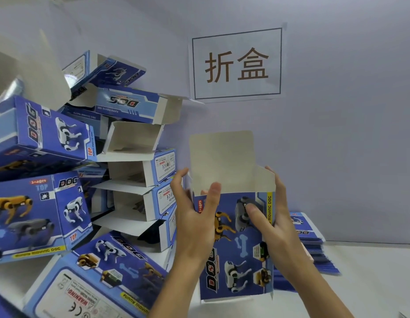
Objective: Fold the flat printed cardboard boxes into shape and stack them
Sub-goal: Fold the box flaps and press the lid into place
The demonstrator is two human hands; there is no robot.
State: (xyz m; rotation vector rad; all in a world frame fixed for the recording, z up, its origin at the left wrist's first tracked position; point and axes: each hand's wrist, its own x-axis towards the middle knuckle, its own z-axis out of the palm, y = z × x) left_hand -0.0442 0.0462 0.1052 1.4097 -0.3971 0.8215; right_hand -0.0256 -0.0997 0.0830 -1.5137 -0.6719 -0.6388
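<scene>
I hold a blue printed dog-toy box upright in front of me, its white top flap standing open. My left hand grips the box's left edge, thumb on the printed front. My right hand grips the right edge, thumb pressed on the front near the grey dog picture. A pile of folded blue boxes leans on the left, several with open flaps. A stack of flat unfolded boxes lies behind my right hand.
A white table carries everything. A pale wall rises close behind, with a paper sign bearing two large characters. One folded box lies on its side at the near left.
</scene>
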